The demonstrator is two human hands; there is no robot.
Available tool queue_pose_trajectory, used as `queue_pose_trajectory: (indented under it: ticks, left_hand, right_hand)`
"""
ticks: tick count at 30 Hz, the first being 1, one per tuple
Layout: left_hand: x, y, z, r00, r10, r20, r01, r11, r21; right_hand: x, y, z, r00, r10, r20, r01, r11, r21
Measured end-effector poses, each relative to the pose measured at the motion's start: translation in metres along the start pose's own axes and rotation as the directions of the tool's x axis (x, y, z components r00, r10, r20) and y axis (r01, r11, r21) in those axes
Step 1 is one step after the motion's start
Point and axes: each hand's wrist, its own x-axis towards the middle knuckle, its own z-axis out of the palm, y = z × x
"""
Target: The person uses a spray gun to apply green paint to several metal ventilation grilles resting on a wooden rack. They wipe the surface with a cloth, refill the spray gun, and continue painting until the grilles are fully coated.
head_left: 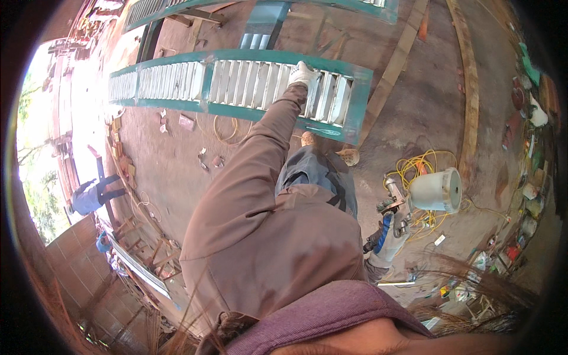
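Observation:
My left hand (302,74), in a white glove, reaches out to a long louvered shutter (207,83) with a teal-green frame. Its fingers are bent over one of the whitish slats (327,97) near the right end; the fingertips are partly hidden. Some slats there sit at a different angle from the rest. Down at my right side, my right hand (387,238), in a glove with blue and grey on it, is closed around a metal spray gun (399,204). A large whitish paint cup (436,190) is fixed to the gun and points away to the right.
Yellow hose (423,163) lies coiled behind the spray gun. Long wooden beams (467,89) run along the floor at right. Another green shutter (157,12) lies farther off. Clutter (526,207) lines the right edge. At left, a person (92,195) stands in the bright opening.

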Motion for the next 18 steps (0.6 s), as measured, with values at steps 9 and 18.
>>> queue_pose_trajectory:
  ticks: [9, 18]
  left_hand:
    - [-0.013, -0.016, 0.026, 0.964, 0.065, -0.258, -0.134, 0.957, -0.257]
    - [-0.024, -0.081, 0.006, 0.966, -0.049, 0.254, 0.256, 0.326, -0.910]
  right_hand:
    - [-0.011, 0.025, -0.009, 0.990, -0.098, -0.099, 0.100, 0.995, 0.018]
    - [-0.014, 0.014, 0.005, 0.970, 0.064, -0.235, -0.022, 0.984, 0.177]
